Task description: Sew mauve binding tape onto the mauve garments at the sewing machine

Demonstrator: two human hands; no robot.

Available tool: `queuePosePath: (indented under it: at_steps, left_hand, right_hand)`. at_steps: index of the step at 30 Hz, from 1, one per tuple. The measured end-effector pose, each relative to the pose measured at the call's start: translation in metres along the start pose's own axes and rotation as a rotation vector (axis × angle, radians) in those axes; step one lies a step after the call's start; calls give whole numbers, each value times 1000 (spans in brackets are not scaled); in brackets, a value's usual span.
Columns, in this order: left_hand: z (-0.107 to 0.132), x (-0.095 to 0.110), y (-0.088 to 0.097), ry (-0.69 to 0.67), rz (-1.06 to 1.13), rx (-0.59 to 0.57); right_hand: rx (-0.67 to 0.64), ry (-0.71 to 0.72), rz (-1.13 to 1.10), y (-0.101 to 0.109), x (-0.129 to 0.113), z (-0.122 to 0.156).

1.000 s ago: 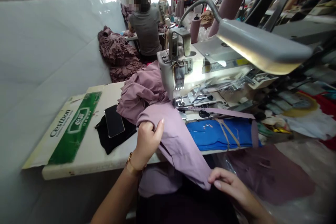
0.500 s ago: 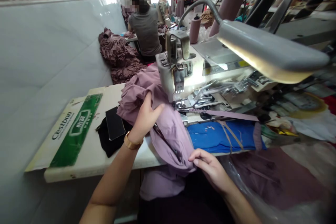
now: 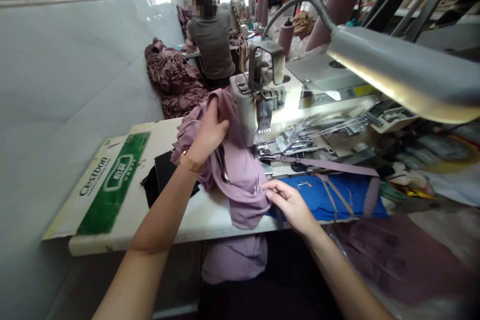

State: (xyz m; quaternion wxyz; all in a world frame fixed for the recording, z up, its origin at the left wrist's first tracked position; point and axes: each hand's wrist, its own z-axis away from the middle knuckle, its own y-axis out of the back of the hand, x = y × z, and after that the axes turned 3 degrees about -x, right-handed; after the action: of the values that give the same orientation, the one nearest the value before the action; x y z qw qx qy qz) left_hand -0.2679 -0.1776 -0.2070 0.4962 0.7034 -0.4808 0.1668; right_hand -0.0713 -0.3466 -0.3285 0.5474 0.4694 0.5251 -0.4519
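Observation:
A mauve piece of fabric (image 3: 243, 175) lies bunched on the white table, left of the sewing machine's needle area. My left hand (image 3: 211, 132) is closed on its upper part, close to the machine head (image 3: 243, 105). At the near edge of the cloth, my right hand (image 3: 287, 202) pinches a fold between thumb and fingers. A narrow mauve strip (image 3: 326, 163) runs from the presser foot out to the right. Under it lies a blue cloth pad (image 3: 330, 195). More mauve fabric (image 3: 236, 260) rests on my lap.
A phone (image 3: 163, 170) on a black cloth and a green-and-white carton panel (image 3: 116, 180) lie to the left. A lamp (image 3: 405, 70) hangs over the machine. Thread cones (image 3: 287, 40) stand behind. Piled fabric (image 3: 172, 77) and a seated person (image 3: 213, 40) are farther back.
My left hand has moved up and away with the cloth. My right hand has risen slightly, bringing the fabric's near edge onto the table. The view has shifted slightly left.

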Motion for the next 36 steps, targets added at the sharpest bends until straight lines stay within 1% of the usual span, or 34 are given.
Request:
queuePosePath:
  at_steps: [1, 3, 5, 6, 8, 9, 10, 11, 13, 14, 16, 18, 20, 21, 22, 23, 24, 25, 27, 28, 29, 30, 32, 33, 36]
  left_hand:
    - [5, 5, 1, -9, -71, -7]
    - [30, 16, 1, -39, -239, -2]
    - [71, 23, -4, -101, -354, 21]
    - [95, 24, -8, -147, -361, 22]
    - [144, 21, -17, -239, -306, -83]
    - [165, 18, -22, -241, -266, -110]
    - [183, 15, -27, -206, -224, -127]
    - [197, 13, -30, -133, -180, -127]
    - [212, 12, -35, 106, -84, -94]
    - [213, 14, -37, 249, -21, -88]
    - [207, 19, -39, 532, 184, -141]
    - [194, 26, -42, 750, 526, -234]
    - [183, 32, -45, 908, 920, -309]
    - [179, 34, -46, 979, 1080, -337]
    - [177, 35, -47, 1044, 1186, -353]
    - [176, 36, -46, 1088, 1234, -356]
    - [176, 37, -44, 1091, 1228, -332]
    - [176, 38, -40, 1037, 1178, -277]
    - [177, 41, -29, 801, 974, -144]
    - [176, 42, -23, 675, 850, -115]
    - [175, 43, -18, 580, 738, -119]
    - [173, 44, -15, 525, 646, -144]
    - [168, 45, -13, 497, 540, -194]
    - [164, 44, -13, 498, 514, -195]
    - [152, 37, -18, 488, 460, -142]
  right_hand:
    - [5, 24, 48, -1, -2, -1]
    - [-10, 62, 151, -4, -6, 4]
    - [-75, 63, 244, -10, -7, 15]
    - [-123, 52, 281, -14, -7, 22]
    - [-211, 32, 338, -22, -5, 37]
    - [-242, 33, 357, -27, -5, 45]
    - [-267, 42, 367, -30, -4, 52]
    - [-284, 57, 364, -33, -5, 59]
    - [-298, 80, 317, -34, -9, 70]
    - [-297, 83, 281, -32, -14, 75]
    - [-278, 85, 214, -25, -26, 83]
    - [-245, 94, 168, -13, -37, 90]
    - [-202, 101, 136, 2, -42, 97]
    - [-165, 93, 125, 10, -42, 101]
    - [-128, 75, 119, 18, -39, 104]
    - [-90, 48, 121, 26, -35, 107]
    - [-53, 13, 130, 34, -30, 109]
    - [-24, -28, 149, 40, -25, 111]
    - [0, -103, 201, 49, -15, 112]
    - [-3, -132, 225, 50, -11, 112]
    - [-8, -151, 244, 50, -8, 111]
    - [-21, -161, 255, 49, -6, 109]
    - [-42, -164, 260, 43, -2, 104]
    - [-46, -158, 257, 40, -1, 100]
    - [-43, -138, 247, 32, 2, 87]
